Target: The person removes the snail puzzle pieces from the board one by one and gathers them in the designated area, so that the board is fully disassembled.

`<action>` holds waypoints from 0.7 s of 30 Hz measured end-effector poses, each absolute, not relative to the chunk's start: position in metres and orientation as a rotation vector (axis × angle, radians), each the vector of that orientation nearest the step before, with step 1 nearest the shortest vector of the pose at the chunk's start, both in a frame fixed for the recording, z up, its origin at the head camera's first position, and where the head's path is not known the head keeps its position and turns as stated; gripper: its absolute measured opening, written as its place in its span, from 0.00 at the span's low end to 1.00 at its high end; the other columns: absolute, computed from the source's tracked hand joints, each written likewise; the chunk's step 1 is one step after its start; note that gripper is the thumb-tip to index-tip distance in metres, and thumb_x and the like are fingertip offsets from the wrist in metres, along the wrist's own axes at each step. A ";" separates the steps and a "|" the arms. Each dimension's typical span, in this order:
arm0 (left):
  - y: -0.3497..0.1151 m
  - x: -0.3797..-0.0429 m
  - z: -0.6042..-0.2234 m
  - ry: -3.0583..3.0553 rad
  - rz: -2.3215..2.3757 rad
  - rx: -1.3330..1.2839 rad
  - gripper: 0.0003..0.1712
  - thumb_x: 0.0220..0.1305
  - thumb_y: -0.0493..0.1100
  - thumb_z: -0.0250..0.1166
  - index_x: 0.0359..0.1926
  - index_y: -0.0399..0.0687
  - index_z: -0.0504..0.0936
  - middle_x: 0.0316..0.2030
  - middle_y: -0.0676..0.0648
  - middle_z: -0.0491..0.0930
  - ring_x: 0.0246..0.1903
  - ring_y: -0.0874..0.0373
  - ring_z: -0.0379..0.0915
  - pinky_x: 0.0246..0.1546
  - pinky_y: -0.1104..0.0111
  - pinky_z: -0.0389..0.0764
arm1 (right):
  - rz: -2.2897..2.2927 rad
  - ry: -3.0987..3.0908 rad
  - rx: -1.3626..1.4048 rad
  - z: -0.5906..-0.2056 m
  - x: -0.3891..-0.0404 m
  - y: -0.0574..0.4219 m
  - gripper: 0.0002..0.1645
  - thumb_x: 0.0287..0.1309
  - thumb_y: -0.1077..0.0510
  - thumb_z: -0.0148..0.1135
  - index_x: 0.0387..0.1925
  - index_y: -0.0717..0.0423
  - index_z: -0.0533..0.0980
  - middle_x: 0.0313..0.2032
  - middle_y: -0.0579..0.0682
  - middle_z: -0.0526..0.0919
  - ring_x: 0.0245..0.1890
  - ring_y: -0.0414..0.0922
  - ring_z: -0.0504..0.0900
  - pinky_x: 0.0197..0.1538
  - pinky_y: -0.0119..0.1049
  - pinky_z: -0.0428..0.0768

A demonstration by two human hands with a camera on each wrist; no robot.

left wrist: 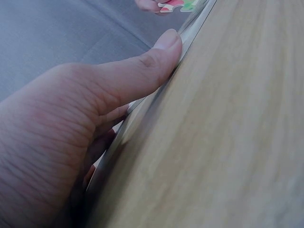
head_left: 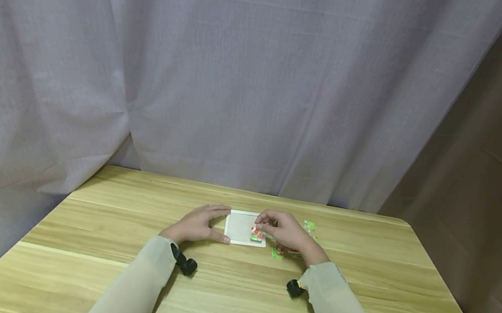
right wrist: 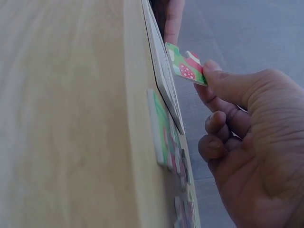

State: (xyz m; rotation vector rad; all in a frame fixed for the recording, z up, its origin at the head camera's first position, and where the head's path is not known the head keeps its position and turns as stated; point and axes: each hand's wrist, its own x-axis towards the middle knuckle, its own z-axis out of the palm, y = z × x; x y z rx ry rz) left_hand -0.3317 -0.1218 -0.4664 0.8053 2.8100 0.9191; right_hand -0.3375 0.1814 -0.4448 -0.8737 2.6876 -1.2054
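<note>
A white-rimmed puzzle tray [head_left: 238, 227] lies on the table in the head view, its grey floor showing. My left hand [head_left: 197, 224] rests at its left side, fingers at the far corner and thumb at the near corner, spread rather than curled. Over the tray's right part, my right hand [head_left: 287, 230] pinches a jigsaw piece [right wrist: 186, 69] between thumb and forefinger. That piece is green with red and a white-dotted red patch, and it is held tilted above the tray in the right wrist view. The other right fingers are curled in.
Several loose jigsaw pieces [head_left: 277, 251] lie right of the tray, partly hidden under my right hand and wrist. The wooden table [head_left: 232, 293] reaches back to a grey curtain [head_left: 261, 83]. A brown drape [head_left: 494, 174] hangs at the right.
</note>
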 end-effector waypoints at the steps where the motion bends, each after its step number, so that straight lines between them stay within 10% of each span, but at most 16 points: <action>1: -0.122 -0.332 -0.466 2.810 0.921 0.806 0.55 0.56 0.68 0.76 0.79 0.54 0.68 0.80 0.49 0.65 0.81 0.42 0.56 0.82 0.40 0.53 | -1.206 2.690 -0.873 -0.445 -0.338 0.182 0.03 0.72 0.54 0.67 0.41 0.46 0.85 0.34 0.41 0.85 0.32 0.39 0.77 0.36 0.30 0.78; 21: -0.122 -0.329 -0.465 2.799 0.925 0.818 0.55 0.57 0.69 0.76 0.79 0.54 0.68 0.81 0.49 0.63 0.81 0.42 0.55 0.82 0.39 0.53 | -1.256 2.734 -0.841 -0.441 -0.328 0.221 0.06 0.70 0.52 0.69 0.43 0.49 0.85 0.37 0.43 0.87 0.35 0.39 0.79 0.38 0.30 0.80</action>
